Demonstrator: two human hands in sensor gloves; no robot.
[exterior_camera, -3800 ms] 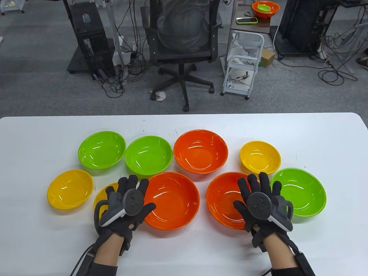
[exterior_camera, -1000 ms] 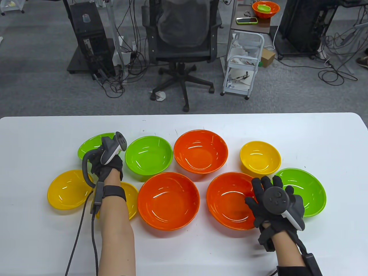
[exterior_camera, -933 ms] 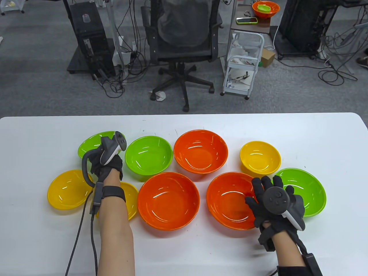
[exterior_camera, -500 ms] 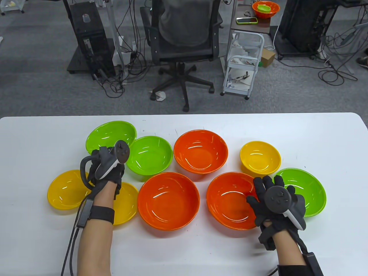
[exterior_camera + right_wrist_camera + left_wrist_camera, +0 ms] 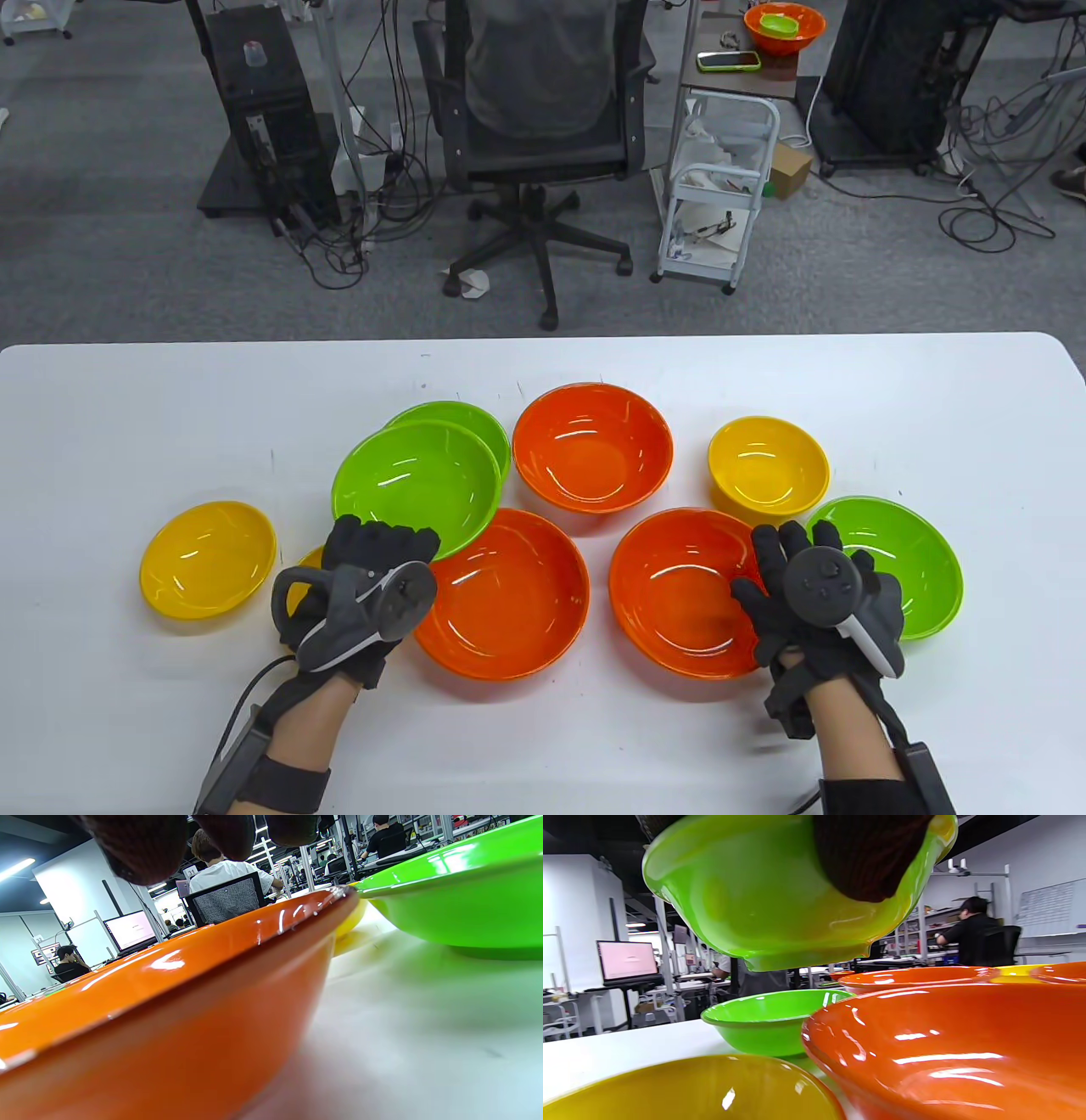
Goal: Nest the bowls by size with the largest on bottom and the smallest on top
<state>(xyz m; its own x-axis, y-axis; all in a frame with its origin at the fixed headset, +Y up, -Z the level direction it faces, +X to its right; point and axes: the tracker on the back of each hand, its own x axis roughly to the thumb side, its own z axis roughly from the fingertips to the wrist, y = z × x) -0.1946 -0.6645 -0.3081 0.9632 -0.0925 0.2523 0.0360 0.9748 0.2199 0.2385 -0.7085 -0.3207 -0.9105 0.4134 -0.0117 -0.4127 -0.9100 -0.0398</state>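
Observation:
My left hand (image 5: 383, 548) grips the near rim of a green bowl (image 5: 416, 484) and holds it in the air, tilted. It hangs above the near-left orange bowl (image 5: 517, 603) and a second green bowl (image 5: 479, 422). In the left wrist view the held green bowl (image 5: 746, 899) hangs over the green bowl on the table (image 5: 768, 1018) and the orange bowl (image 5: 950, 1043). My right hand (image 5: 789, 552) is open and empty, fingers spread over the right rim of the near-right orange bowl (image 5: 670, 594), beside a third green bowl (image 5: 908, 552).
A third orange bowl (image 5: 592, 446) sits at the back middle. Yellow bowls sit at the left (image 5: 208, 556) and back right (image 5: 768, 467), and another yellow bowl (image 5: 307, 560) is mostly hidden under my left hand. The white table (image 5: 543, 747) ends near my wrists.
My left hand took the far-left green bowl by its rim, lifted it and carried it right and toward me, over the near-left orange bowl. My right hand has barely moved.

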